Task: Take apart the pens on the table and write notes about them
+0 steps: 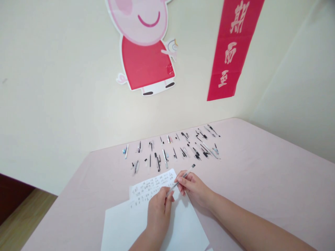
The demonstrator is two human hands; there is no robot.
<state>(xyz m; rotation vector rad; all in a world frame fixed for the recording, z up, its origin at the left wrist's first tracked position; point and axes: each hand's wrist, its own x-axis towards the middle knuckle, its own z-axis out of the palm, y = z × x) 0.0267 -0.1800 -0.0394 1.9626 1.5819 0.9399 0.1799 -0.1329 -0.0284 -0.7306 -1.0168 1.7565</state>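
Note:
Between my two hands is a slim clear pen (187,172) with a dark end pointing up and to the right. My left hand (160,208) pinches its lower end, and my right hand (192,186) grips it further up with thumb and fingers. Both hands are over a blank white sheet of paper (123,226). A smaller sheet covered in handwriting (149,186) lies at the top of the blank one, partly hidden by my left hand.
Several pens and pen parts, such as a dark pen (157,162) and a white pen (127,151), lie in two rough rows on the pink tabletop (261,174). Behind stands a wall with a cartoon pig cutout (146,64) and a red banner (227,52).

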